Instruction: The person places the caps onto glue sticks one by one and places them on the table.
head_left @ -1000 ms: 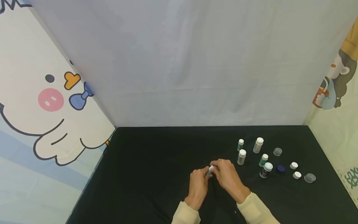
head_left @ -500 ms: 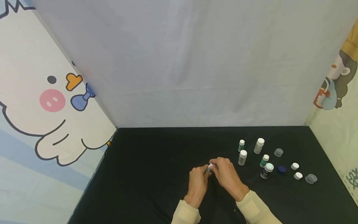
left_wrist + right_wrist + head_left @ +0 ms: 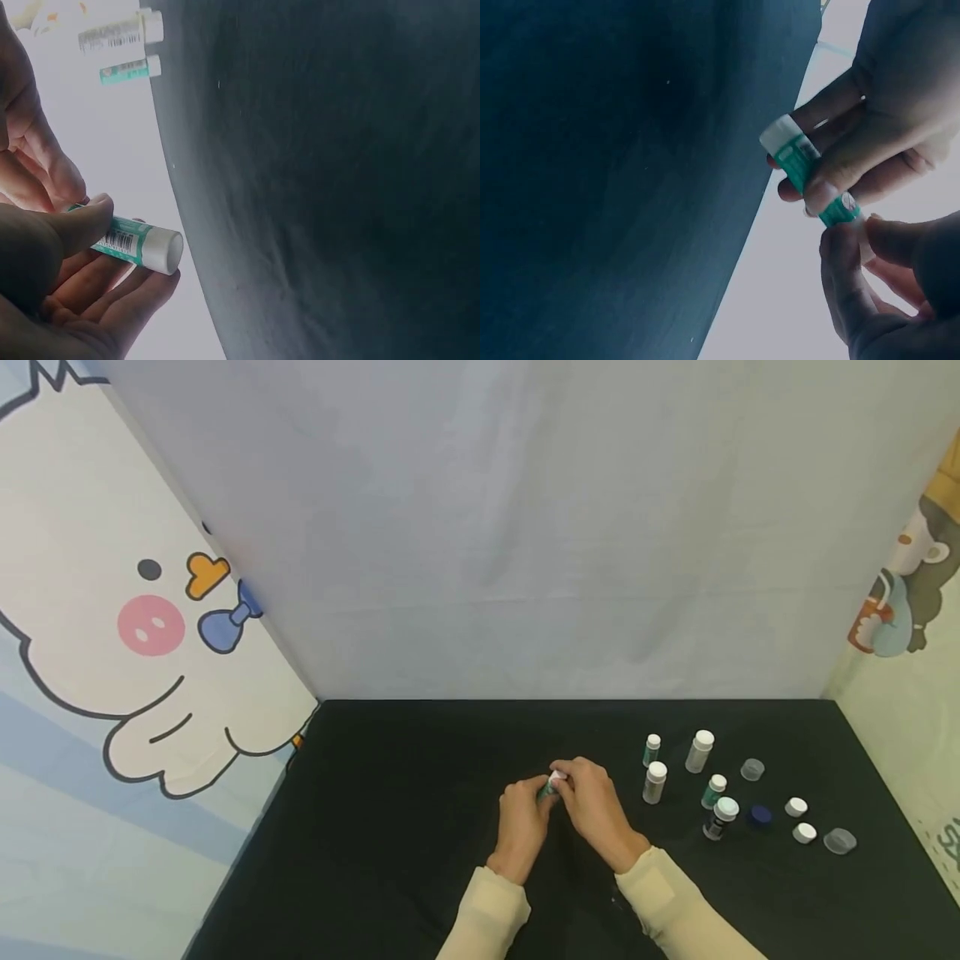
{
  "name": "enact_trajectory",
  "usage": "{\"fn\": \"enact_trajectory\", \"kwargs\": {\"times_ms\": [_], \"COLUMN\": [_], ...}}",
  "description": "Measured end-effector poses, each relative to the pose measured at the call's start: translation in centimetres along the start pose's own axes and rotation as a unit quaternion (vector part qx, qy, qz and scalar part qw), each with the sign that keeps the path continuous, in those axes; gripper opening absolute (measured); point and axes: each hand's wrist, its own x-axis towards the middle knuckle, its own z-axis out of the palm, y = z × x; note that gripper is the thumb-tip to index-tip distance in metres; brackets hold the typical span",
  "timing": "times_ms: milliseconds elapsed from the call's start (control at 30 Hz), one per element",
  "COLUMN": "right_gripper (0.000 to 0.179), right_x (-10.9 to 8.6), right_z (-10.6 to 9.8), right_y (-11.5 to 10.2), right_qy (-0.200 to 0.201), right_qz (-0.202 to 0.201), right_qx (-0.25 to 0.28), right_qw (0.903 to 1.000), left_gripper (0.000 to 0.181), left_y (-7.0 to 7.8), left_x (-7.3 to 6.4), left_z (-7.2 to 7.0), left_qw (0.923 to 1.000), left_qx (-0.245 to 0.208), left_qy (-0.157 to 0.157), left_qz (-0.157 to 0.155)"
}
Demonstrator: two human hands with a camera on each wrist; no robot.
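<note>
Above the middle of the table, both hands meet on a small slim bottle point(image 3: 547, 788) with a green label and white ends. My left hand point(image 3: 521, 827) grips its body, with the thumb across the barcoded green label point(image 3: 121, 239) in the left wrist view. The bare white end point(image 3: 163, 250) sticks out past these fingers. My right hand point(image 3: 596, 810) pinches the bottle's white cap point(image 3: 867, 244) between thumb and fingers at the opposite end. The bottle lies tilted in the hands, and the right fingers partly hide the cap.
Several white-capped bottles point(image 3: 700, 752) stand upright to the right on the black table point(image 3: 405, 793). Near them lie a dark blue cap point(image 3: 760, 815), two white caps point(image 3: 797, 807) and two clear plastic cups point(image 3: 840, 841). A light curtain point(image 3: 570, 543) closes off the back.
Both hands, with the bottle between them, have shifted a little up and left in the head view. The grip looks the same, and the bottles on the table keep their places.
</note>
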Motion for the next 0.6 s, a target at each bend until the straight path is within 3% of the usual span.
{"fn": "enact_trajectory", "kwargs": {"times_ms": [300, 600], "right_gripper": [0.027, 0.024], "right_x": [1.8, 3.2], "right_z": [1.4, 2.5], "right_y": [-0.2, 0.1], "right_qy": [0.019, 0.046], "right_qz": [-0.002, 0.009], "right_qx": [0.018, 0.017], "right_qw": [0.9997, 0.9987], "left_gripper": [0.007, 0.012], "left_y": [-0.8, -1.5], "left_x": [2.4, 3.5], "left_z": [-0.4, 0.0], "left_qw": [1.0, 0.9993], "left_qx": [-0.006, -0.016], "left_qy": [0.005, 0.018], "left_qz": [-0.004, -0.03]}}
